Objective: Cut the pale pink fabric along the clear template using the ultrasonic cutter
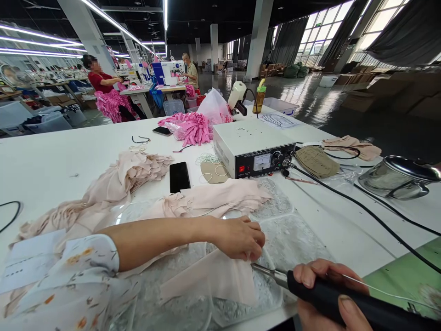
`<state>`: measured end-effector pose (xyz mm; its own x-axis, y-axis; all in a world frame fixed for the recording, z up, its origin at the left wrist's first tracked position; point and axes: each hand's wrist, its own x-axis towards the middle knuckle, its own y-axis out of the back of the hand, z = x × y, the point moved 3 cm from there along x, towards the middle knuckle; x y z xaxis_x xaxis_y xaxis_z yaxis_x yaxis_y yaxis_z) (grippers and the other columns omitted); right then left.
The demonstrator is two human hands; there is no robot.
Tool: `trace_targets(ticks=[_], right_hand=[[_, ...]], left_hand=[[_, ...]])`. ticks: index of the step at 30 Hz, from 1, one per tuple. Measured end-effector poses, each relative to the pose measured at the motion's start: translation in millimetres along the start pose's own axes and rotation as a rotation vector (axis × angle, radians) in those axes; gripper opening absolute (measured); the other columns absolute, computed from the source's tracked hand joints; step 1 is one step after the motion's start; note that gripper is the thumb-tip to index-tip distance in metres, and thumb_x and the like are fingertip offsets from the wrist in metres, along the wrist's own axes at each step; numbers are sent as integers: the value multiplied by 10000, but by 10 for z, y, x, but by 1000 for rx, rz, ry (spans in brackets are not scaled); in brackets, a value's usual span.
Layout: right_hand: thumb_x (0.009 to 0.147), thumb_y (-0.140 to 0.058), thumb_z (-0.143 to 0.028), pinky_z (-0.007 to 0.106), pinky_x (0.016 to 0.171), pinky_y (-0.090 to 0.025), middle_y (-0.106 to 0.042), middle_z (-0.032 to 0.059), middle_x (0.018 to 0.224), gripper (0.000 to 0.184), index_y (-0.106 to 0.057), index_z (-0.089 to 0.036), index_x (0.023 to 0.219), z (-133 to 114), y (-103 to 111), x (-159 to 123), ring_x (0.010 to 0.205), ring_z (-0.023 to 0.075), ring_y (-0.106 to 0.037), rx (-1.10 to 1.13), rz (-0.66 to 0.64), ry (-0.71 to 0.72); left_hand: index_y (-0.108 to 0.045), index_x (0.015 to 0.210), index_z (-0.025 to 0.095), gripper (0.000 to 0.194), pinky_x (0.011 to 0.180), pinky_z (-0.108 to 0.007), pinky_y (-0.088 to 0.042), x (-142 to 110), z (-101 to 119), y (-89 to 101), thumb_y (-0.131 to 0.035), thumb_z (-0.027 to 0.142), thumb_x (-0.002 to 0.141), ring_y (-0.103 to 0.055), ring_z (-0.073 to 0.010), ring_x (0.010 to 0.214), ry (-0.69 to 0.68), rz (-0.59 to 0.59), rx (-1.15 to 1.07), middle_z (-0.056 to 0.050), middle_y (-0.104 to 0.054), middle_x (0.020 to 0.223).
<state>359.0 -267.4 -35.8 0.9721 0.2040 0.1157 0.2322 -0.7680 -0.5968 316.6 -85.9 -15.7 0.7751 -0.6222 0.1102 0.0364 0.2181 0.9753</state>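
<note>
Pale pink sheer fabric piece [220, 282] is lying on a glossy translucent grey sheet [296, 243], which is covering part of a white tabletop [69, 147]; clock is centred on that piece. Left hand [237, 236] is curling its fingers onto the piece's edge at 1; pinching or only pressing, can't tell. Right hand [329, 270] is clenching a black-handled tool with a slim metal tip [319, 294] at 3, tip sitting at that edge. White-and-black metal control box [255, 151] is sitting at 1, showing red switch and needle meter; panel characters too small to read. Black flat phone [179, 177] is lying at 11, white printed paper [32, 259] at 9, print illegible. Brown cardboard templates [317, 161] at 2 are bearing unreadable handwriting. White sheet with curved black lines [279, 120] is lying at 1; translucent white bag [210, 108] at 12 is showing red print, unreadable. Room: grey columns [258, 41], shiny grey floor [292, 94], tall windows [322, 27] at 1. Person in red [99, 80] is working at 11, near a blue-and-white sewing machine [168, 71]; lettering on it too small to confirm.
</note>
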Motion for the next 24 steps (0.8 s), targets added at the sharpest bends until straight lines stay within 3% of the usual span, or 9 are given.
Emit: trace_targets(ticks=[7,15,24], right_hand=[[733,-560,-304,307,512,-446,-557,-4,674,169,-614,-226,872,-7,-56,23,533,133,-488,-21,-46,40],[736,-583,-327,299,506,-439,-539,-11,663,153,-596,-216,840,-24,-65,37,519,130,-488,-8,-37,22],[732,-573,-329,300,539,-449,-553,-5,674,172,-618,-225,861,-2,-45,19,549,131,-495,13,-31,1]], left_hand=[[-624,635,230,211,749,-318,-392,37,8,0,-793,118,692,-557,-193,892,21,-64,-20,10,-654,901],[-662,757,231,144,801,-308,-358,30,-41,28,-794,185,723,-538,-194,951,-2,-156,-94,-1,-638,946],[-646,709,213,167,794,-319,-323,17,-20,70,-767,104,746,-557,-180,917,-37,-130,-130,12,-682,882]])
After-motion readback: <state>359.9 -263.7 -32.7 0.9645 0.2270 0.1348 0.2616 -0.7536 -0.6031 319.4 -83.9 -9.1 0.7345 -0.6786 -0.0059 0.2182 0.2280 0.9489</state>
